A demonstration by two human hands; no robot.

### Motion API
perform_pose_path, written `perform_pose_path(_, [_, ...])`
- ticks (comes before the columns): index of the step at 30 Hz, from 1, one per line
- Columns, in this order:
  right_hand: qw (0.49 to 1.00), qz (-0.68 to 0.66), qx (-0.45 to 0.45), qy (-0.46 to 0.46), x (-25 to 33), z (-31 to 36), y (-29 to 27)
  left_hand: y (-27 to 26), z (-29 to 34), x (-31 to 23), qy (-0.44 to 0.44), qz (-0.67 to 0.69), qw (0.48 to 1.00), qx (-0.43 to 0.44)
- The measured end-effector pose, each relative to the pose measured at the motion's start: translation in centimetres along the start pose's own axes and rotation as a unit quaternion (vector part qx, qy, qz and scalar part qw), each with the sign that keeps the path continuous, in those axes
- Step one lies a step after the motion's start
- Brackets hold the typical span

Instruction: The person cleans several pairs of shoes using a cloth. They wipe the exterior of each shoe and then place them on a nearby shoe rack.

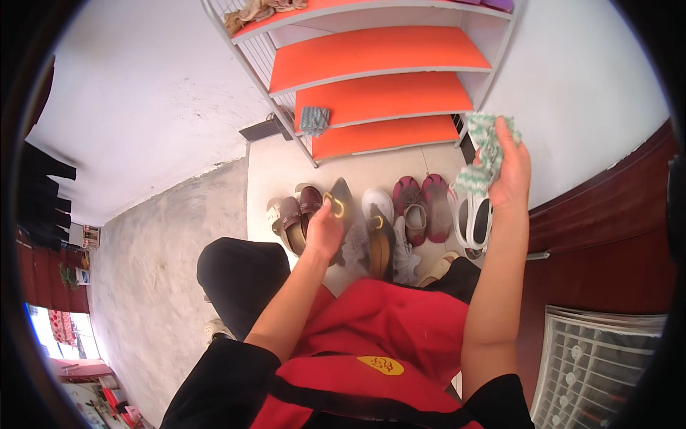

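My left hand (325,234) is closed round a dark pointed flat shoe (346,196) with a gold ring buckle, lifted above the row of footwear. Its likely mate, another pointed shoe (380,250) with a gold buckle, stands on the floor just to the right. My right hand (511,175) grips a crumpled green-and-white striped cloth (484,149), raised at the right, apart from the shoe. Brown loafers (290,223) stand to the left of the lifted shoe. Maroon sneakers (436,204) and white strappy shoes (461,214) are on the right.
A rack with orange shelves (386,53) stands ahead against the wall. A folded grey cloth (314,121) lies at one shelf's left end. A dark red door (607,222) and a white grille (600,365) are at the right. Crumpled clear plastic (406,261) lies among the shoes.
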State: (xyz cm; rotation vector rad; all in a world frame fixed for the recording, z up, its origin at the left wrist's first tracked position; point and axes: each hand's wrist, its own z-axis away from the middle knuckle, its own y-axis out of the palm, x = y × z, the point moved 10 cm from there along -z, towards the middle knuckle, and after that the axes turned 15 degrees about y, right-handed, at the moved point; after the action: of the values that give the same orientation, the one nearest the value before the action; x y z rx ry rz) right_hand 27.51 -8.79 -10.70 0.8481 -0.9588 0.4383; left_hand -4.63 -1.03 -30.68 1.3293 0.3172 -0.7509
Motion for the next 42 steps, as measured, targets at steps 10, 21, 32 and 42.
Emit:
perform_pose_path(10, [0.982,0.009,0.174,-0.066,-2.0,2.3,12.2,20.3,-3.2,-12.4,-0.008,0.122,0.972,0.199])
perform_pose_path(21, [0.902,0.307,0.133,-0.272,-4.2,3.1,18.9,19.4,-5.0,-9.6,-0.068,0.159,0.973,0.152])
perform_pose_path(32, [0.927,0.231,0.025,-0.296,-2.0,2.1,18.2,17.7,-3.1,-7.2,-0.076,0.028,0.975,0.205])
perform_pose_path(42, [0.9,0.264,-0.049,-0.344,-0.1,2.9,16.5,16.8,-4.0,-7.0,-0.031,-0.03,0.98,0.192])
